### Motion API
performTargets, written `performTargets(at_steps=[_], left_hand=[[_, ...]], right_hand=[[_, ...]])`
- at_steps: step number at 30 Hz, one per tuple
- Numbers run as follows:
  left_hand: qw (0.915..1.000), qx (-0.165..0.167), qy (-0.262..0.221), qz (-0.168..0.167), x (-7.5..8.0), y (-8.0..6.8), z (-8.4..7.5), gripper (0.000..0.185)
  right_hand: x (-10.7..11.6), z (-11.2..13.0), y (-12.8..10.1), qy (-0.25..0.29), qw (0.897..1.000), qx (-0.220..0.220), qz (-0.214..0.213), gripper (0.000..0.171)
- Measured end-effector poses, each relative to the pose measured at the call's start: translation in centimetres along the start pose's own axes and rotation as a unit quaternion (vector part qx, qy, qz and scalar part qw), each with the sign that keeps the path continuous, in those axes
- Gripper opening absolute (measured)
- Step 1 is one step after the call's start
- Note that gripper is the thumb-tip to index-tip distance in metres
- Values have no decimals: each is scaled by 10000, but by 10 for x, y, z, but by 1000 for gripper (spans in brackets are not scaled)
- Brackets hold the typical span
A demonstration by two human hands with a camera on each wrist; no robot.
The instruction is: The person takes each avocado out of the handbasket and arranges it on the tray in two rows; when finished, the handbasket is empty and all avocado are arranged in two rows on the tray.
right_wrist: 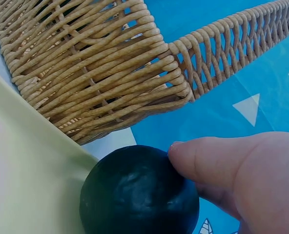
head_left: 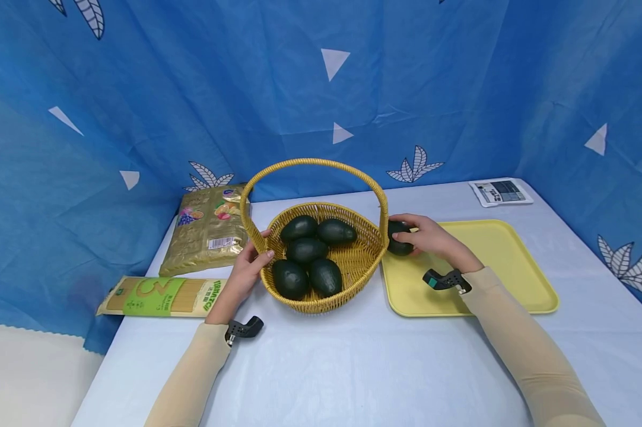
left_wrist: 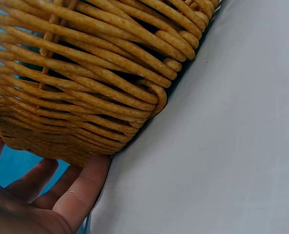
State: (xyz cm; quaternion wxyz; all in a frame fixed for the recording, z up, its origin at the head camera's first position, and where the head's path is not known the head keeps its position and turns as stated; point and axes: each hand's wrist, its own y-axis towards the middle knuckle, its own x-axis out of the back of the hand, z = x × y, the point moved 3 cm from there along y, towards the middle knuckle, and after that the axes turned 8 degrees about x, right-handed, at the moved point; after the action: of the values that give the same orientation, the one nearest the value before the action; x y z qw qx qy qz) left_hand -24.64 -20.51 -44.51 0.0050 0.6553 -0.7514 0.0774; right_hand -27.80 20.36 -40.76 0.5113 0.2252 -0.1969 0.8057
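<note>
**Avocado held at the tray's corner, beside the basket**

Head view: right hand (head_left: 430, 237) grips a dark avocado (head_left: 399, 238) over the yellow tray (head_left: 513, 267), just beside the wicker basket (head_left: 353, 261) holding five more avocados. Left hand (head_left: 248, 270) rests against the basket's rim.

Left wrist: fingers (left_wrist: 81, 192) relaxed, touching the weave.

Right wrist: thumb (right_wrist: 208, 161) presses on the avocado.
</note>
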Motion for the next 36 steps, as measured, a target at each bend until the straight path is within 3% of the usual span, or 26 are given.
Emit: performTargets(at_steps=[17,26,36], left_hand=[[9999,61,103,-39,1,-2,-2,57],[9999,45,96,-45,1,0,-1,56],[9999,96,99,-46,2,1,1,58]], right_hand=[[-4,-1,2,349,9993,-84,-129,60],[6,2,-4,277,9992,-187,-218,61],[28,18,-18,181,9991,0,-382,62]])
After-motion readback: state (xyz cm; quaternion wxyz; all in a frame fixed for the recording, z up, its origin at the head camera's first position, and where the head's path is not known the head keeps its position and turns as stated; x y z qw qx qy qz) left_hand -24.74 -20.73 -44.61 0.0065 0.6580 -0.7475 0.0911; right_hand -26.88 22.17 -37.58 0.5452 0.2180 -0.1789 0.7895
